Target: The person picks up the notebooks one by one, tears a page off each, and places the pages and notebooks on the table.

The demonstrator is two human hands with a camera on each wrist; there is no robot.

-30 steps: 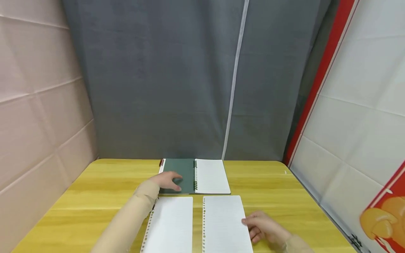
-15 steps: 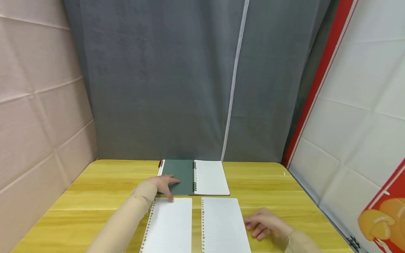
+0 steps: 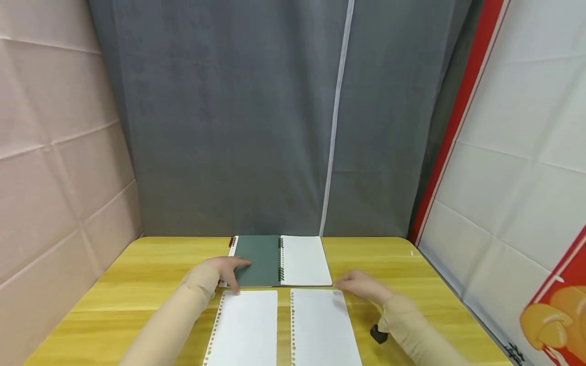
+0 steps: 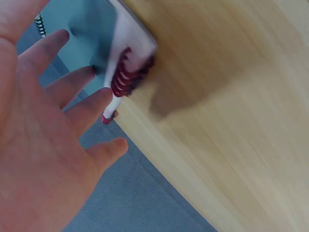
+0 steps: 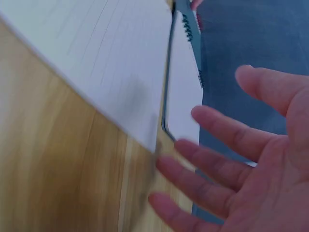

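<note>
on the far half of the yellow table (image 3: 137, 284) lies an open green notebook (image 3: 258, 259), cover folded left, white page to the right, with a second, red-spiralled notebook (image 4: 126, 77) peeking out beneath its left edge. the left hand (image 3: 227, 268) rests at the green notebook's near left corner, fingers spread and straight, gripping nothing as far as the wrist view shows. the right hand (image 3: 361, 283) hovers just off the near right corner of the white page, fingers loose and spread, holding nothing. by the look of it, the step in hand is closing both hands on the notebook from either side; the next move would call for getting fingers under or against both edges evenly, without dragging the red-spiralled one along. two loose punched sheets (image 3: 244, 330) lie side by side nearer the person, just clear of the notebook. a small dark object (image 3: 378, 334) sits by the right sleeve; what it is cannot be made out.
</note>
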